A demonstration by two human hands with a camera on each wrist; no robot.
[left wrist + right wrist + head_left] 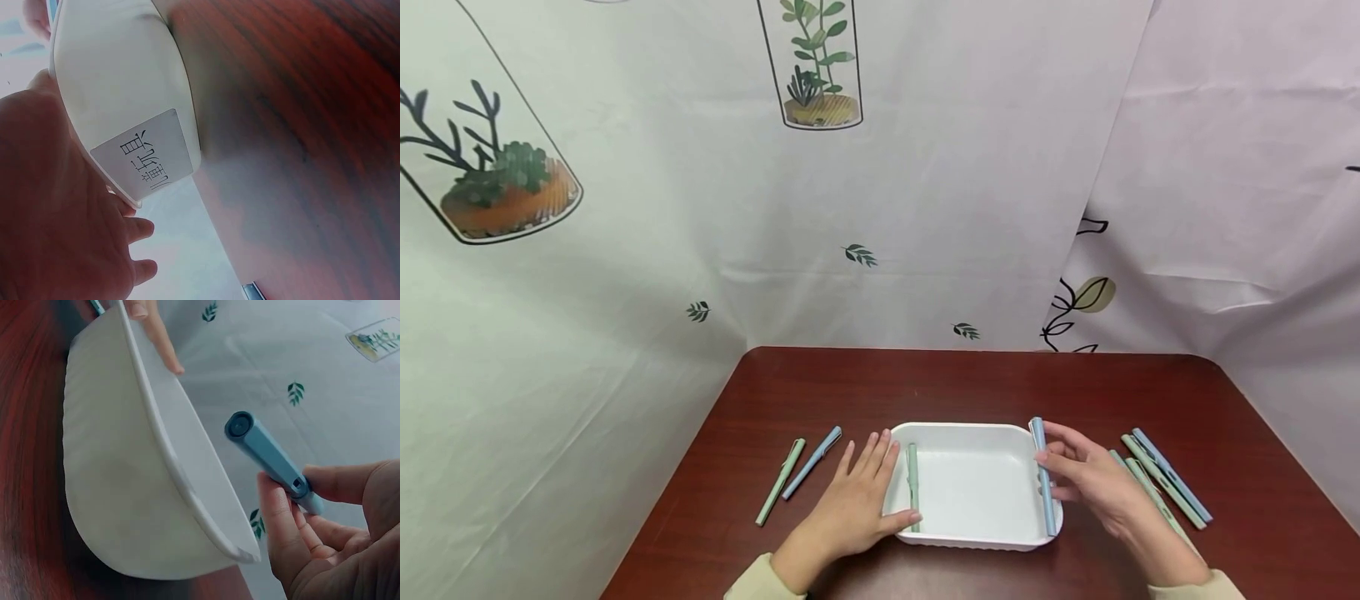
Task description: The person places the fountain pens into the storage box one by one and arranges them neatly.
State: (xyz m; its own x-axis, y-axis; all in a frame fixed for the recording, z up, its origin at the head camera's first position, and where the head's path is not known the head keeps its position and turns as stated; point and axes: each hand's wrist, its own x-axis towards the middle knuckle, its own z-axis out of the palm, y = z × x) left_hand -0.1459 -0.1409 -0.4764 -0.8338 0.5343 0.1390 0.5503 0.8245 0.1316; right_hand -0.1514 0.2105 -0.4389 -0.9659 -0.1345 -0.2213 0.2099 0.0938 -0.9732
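Note:
A white rectangular tray [977, 492] stands on the table with a green pen [913, 487] lying along its left inner side. My left hand [853, 504] rests on the tray's left rim, fingers straight and spread, thumb near the green pen's lower end. With thumb and fingertips, my right hand [1093, 479] pinches a blue pen [1043, 487] at the tray's right rim. The right wrist view shows this blue pen [269, 453] raised beside the rim, one end toward the camera. On the tray's end wall, the left wrist view shows a printed label [147, 159].
Left of the tray lie a green pen [780, 483] and a blue pen [812, 462]. Several more green pens [1165, 483] and a blue pen [1172, 475] lie on the right, partly behind my right forearm. A patterned cloth [925, 208] hangs behind the dark red table [835, 383].

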